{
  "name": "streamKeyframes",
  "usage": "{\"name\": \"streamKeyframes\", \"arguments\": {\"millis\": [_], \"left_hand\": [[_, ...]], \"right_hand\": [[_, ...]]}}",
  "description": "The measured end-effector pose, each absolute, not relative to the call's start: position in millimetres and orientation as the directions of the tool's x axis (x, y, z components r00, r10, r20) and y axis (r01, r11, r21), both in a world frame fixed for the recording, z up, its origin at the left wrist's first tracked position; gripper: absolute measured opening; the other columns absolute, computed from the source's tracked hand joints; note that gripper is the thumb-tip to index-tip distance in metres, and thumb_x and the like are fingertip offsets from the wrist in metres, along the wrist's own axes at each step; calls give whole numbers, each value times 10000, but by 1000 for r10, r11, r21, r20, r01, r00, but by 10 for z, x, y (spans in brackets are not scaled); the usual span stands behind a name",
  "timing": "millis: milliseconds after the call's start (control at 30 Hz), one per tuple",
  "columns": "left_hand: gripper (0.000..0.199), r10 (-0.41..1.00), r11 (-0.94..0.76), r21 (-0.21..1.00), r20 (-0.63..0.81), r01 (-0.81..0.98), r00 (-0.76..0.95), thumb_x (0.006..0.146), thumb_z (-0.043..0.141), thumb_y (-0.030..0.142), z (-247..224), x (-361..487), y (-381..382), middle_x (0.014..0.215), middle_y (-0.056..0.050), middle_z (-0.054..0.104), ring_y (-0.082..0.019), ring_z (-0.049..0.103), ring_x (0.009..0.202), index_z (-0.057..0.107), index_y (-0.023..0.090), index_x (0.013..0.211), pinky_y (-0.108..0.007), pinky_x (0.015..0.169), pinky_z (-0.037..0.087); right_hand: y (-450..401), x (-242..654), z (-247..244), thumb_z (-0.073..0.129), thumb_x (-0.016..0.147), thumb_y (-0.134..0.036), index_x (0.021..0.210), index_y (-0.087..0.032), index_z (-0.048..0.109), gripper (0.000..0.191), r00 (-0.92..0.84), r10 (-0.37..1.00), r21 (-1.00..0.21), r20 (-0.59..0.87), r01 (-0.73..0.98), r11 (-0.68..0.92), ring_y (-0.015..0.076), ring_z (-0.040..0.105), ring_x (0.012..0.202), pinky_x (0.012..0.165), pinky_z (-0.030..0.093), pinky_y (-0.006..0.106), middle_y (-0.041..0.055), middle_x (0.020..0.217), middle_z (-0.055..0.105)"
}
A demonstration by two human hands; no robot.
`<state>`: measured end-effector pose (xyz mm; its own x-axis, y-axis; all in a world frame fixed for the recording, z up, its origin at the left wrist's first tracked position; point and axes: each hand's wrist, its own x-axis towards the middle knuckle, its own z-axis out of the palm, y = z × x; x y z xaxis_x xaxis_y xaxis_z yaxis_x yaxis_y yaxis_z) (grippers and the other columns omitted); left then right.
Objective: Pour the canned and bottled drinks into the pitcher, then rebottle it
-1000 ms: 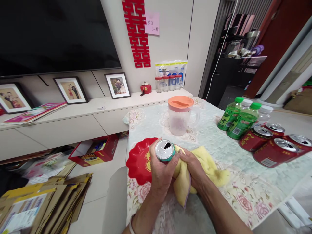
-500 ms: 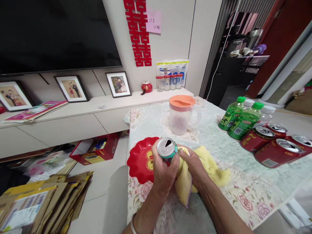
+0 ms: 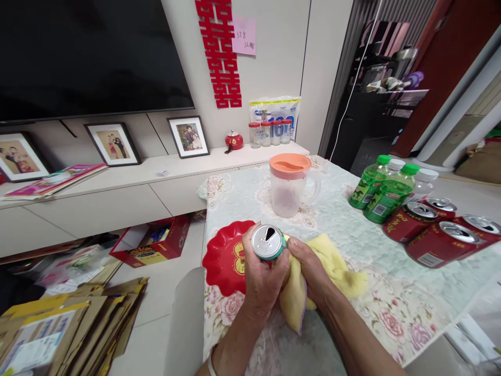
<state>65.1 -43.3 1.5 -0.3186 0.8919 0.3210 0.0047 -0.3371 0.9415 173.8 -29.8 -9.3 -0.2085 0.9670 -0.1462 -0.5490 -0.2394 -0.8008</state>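
An opened drink can (image 3: 267, 242) with a silver top and a green side is wrapped in the fingers of my left hand (image 3: 261, 282). My right hand (image 3: 309, 269) is closed on a yellow cloth (image 3: 294, 300) and presses it to the can's right side. Part of the cloth hangs below my hands, and more of it lies on the table to the right. Behind my left hand sits a red scalloped plate (image 3: 219, 256) with a gold pattern. Most of the can's side is hidden by fingers and cloth.
A pitcher (image 3: 287, 196) with an orange lid stands beyond my hands. Green bottles (image 3: 385, 198), clear bottles and several red cans (image 3: 442, 244) are grouped at the right on the flowered tablecloth (image 3: 238, 193). Flattened cardboard packages (image 3: 78, 324) lie on the floor at left.
My right thumb has shifted slightly against the can and cloth. The whole view has moved a little; both hands keep their holds.
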Motion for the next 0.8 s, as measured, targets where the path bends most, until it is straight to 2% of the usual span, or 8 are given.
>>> {"name": "streamKeyframes", "arguments": {"millis": [100, 267, 400, 533, 600, 700, 800], "left_hand": [[641, 889, -349, 937, 332, 4, -316, 751, 795, 325, -6, 649, -434, 1229, -110, 685, -282, 704, 1112, 500, 218, 1311, -457, 981, 583], [596, 887, -339, 940, 326, 18, -328, 739, 779, 328, 19, 635, -422, 1157, -91, 711, -275, 722, 1041, 501, 221, 1255, -436, 920, 593], [580, 866, -363, 929, 364, 68, -342, 711, 826, 363, 58, 622, -402, 1082, -67, 693, -262, 709, 957, 514, 230, 1182, -419, 854, 596], [563, 871, -375, 925, 375, 62, -319, 732, 844, 379, 35, 625, -396, 1083, -53, 652, -240, 678, 942, 515, 238, 1167, -397, 850, 580], [595, 878, -378, 925, 375, 52, -298, 741, 847, 385, -2, 628, -399, 1129, -60, 639, -243, 667, 992, 508, 236, 1206, -398, 892, 565], [666, 914, -343, 939, 329, -20, -239, 740, 869, 439, -51, 627, -406, 1153, -64, 634, -244, 663, 1019, 498, 236, 1254, -384, 905, 554], [754, 955, -275, 949, 249, -156, -163, 712, 899, 519, -60, 624, -413, 1155, -65, 657, -257, 676, 1030, 496, 240, 1285, -372, 898, 557]], "right_hand": [[-288, 1754, -105, 837, 770, -590, 1010, -207, 760, 459, -216, 969, -834, -117, -509, -214, 304, 716, 940, 844, 567, 412, 83, 1008, 777], [-260, 1756, -131, 802, 778, -652, 1062, -187, 761, 546, -166, 984, -894, -66, -428, -133, 313, 709, 987, 900, 554, 436, 107, 1067, 769], [-241, 1763, -186, 764, 802, -679, 1038, -173, 771, 559, 1, 999, -959, -35, -283, -34, 343, 685, 1053, 988, 503, 493, 133, 1088, 764], [-244, 1787, -205, 779, 821, -574, 1066, -210, 789, 439, 213, 974, -991, 72, -94, 94, 359, 607, 1199, 1147, 351, 533, 124, 1189, 739], [-266, 1794, -176, 789, 814, -520, 1099, -245, 792, 396, 265, 953, -986, 145, -40, 161, 343, 586, 1227, 1176, 323, 517, 101, 1203, 729], [-329, 1807, -108, 791, 824, -481, 1152, -284, 797, 383, 258, 938, -969, 231, -22, 245, 324, 575, 1264, 1182, 341, 482, 75, 1244, 718], [-407, 1848, -57, 733, 906, -501, 1229, -316, 786, 376, 176, 952, -960, 250, -80, 267, 318, 592, 1288, 1160, 388, 473, 54, 1325, 706]]}}
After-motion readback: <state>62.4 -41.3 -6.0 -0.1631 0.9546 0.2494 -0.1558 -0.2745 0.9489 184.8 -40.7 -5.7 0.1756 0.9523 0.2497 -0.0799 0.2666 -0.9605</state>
